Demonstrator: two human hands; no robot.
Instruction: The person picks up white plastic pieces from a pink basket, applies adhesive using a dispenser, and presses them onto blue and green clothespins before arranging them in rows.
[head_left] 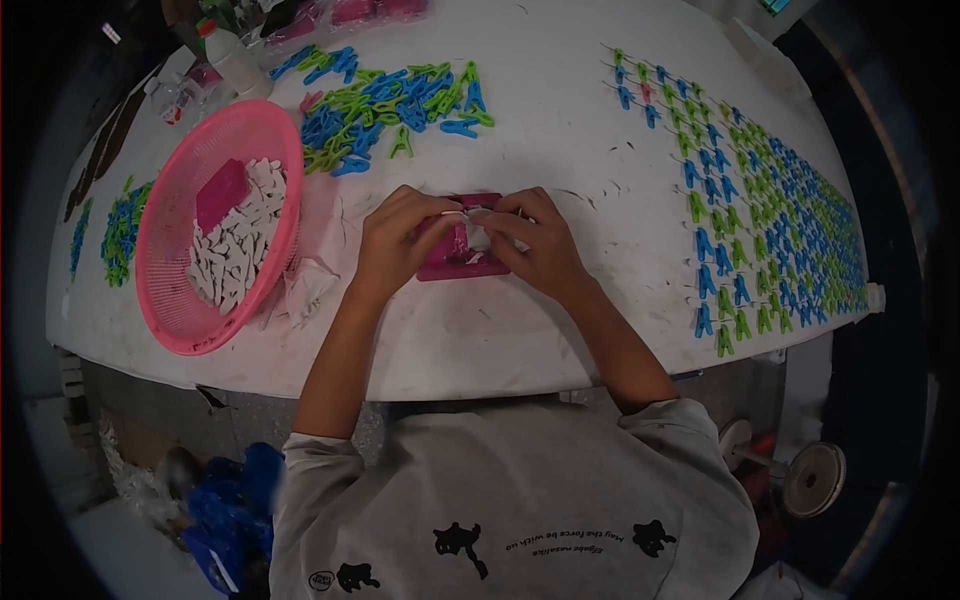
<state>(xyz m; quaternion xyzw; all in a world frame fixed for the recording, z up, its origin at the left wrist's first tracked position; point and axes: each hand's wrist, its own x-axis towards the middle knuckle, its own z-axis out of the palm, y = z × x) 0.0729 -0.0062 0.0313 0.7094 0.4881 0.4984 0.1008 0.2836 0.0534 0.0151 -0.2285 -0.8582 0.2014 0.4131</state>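
Note:
My left hand [393,240] and my right hand [549,248] meet over a small dark-pink tray [492,268] at the middle of the table. The fingers of both are pinched around a small whitish piece [478,218]; its exact kind is too small to make out. Thin pale bits stick out at the fingertips. More white scraps lie in the tray beneath, partly covered by my fingers.
Left stands a pink basket [160,300] with many white pieces [235,262] and a pink scoop-like box [222,194]. Blue and green clothespins [385,108] lie piled behind; rows of clothespins [770,230] spread right. A white bottle [236,66] stands back left.

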